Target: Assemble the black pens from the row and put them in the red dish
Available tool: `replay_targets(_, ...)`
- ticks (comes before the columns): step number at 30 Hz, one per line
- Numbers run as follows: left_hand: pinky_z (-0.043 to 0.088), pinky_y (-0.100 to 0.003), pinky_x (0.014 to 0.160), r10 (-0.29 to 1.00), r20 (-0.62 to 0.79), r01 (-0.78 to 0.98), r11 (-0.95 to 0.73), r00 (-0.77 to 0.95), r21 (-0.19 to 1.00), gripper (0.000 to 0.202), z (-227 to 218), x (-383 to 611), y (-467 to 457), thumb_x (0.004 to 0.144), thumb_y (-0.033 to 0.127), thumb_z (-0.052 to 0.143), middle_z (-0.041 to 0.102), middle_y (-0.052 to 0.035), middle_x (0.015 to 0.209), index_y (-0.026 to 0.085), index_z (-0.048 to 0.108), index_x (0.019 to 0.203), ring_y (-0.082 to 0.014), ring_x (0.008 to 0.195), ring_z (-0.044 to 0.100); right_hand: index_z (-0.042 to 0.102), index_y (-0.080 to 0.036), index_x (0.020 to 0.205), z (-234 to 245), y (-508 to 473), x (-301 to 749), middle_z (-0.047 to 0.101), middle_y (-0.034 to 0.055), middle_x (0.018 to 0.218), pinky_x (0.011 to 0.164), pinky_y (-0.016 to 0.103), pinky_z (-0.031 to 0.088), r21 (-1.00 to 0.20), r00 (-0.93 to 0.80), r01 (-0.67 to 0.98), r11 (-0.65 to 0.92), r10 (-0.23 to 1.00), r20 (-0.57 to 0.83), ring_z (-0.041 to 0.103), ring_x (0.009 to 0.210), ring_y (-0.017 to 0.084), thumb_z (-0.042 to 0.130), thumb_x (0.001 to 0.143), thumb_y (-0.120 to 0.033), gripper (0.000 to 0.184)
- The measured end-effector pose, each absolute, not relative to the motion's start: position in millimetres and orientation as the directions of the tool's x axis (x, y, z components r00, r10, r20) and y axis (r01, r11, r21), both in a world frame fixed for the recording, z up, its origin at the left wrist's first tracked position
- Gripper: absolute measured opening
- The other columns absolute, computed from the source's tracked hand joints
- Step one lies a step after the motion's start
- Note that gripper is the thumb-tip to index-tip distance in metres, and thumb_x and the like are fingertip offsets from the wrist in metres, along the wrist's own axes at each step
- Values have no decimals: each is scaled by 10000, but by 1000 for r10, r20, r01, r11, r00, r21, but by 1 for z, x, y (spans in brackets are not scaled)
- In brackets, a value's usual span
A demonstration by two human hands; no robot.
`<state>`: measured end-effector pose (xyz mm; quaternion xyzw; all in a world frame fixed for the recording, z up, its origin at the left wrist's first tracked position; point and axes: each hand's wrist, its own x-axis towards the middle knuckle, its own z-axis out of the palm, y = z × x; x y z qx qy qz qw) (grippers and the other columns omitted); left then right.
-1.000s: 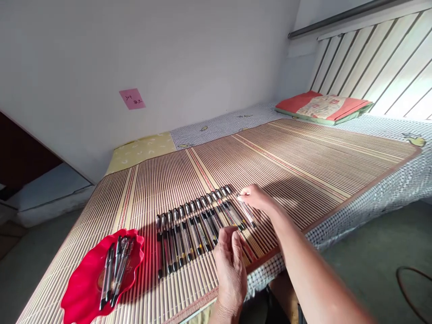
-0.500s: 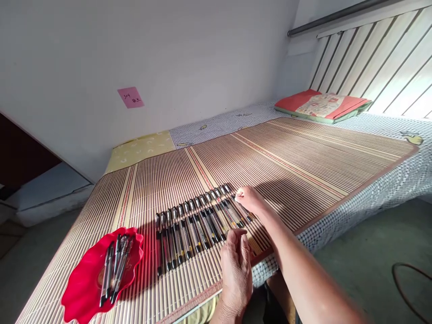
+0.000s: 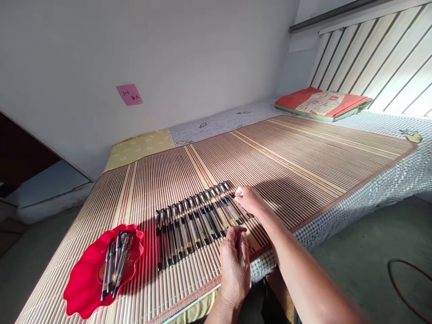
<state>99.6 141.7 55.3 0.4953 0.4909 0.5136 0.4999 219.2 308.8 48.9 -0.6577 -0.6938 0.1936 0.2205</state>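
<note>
A row of clear-barrelled pens [image 3: 197, 227] with black caps lies side by side on the slatted bamboo mat [image 3: 189, 171]. At the row's right end my right hand [image 3: 249, 199] pinches the upper end of a pen [image 3: 242, 209], whose barrel slants down toward the mat's near edge. My left hand [image 3: 235, 258] is just below the row's lower right end, fingers loosely curled and thumb apart, with nothing visible in it. To the left of the row, a red scalloped dish [image 3: 81, 279] holds several more pens [image 3: 116, 263].
The mat covers a bed with a checked sheet [image 3: 337, 234]. A folded red and green cloth [image 3: 324, 103] lies at the far right by the slatted headboard [image 3: 374, 58]. A pink note [image 3: 129, 94] is stuck on the wall. A cable [image 3: 405, 288] curves over the floor.
The view has shifted slightly. My right hand stays at the pen's upper end, and my left hand has barely moved. The row and the dish look the same.
</note>
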Motion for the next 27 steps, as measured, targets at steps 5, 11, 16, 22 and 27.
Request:
replay_targets(5,348,-262,567,1000,14,-10,-14,0,1000,420,49,99,143,1030,602,495,469,27,695,197,596,983,-137,618,396,769,-168,867,46,309,219,786,80,824,619,236,464,-587,-22,808,41,999,40,721,722,185,734,852,-130,54)
replay_targets(11,347,-267,567,999,32,21,-32,0,999,359,43,96,143,1057,532,480,492,21,704,196,606,1037,-142,621,411,766,-163,801,49,305,225,777,75,766,593,236,453,-602,-18,798,29,1000,24,713,677,178,764,813,-136,30)
replay_targets(16,379,-270,595,999,42,36,-42,8,998,333,39,96,144,1068,497,469,519,13,716,195,605,1038,-146,632,442,740,-175,742,52,302,227,759,51,723,573,230,422,-600,-29,799,34,999,18,690,664,164,773,787,-153,60)
replay_targets(22,388,-272,615,999,42,47,-42,7,998,299,41,96,145,1068,464,469,516,11,736,201,600,1011,-151,654,448,678,-185,693,65,294,224,671,3,646,550,254,357,-584,-41,811,40,999,10,584,589,141,748,804,-250,146)
replay_targets(27,389,-271,612,998,55,36,-55,0,998,297,47,96,145,1064,458,476,508,15,719,196,602,1006,-148,641,453,517,-206,562,78,283,222,478,-53,518,500,265,259,-570,-78,820,52,997,-21,458,511,117,735,799,-267,328)
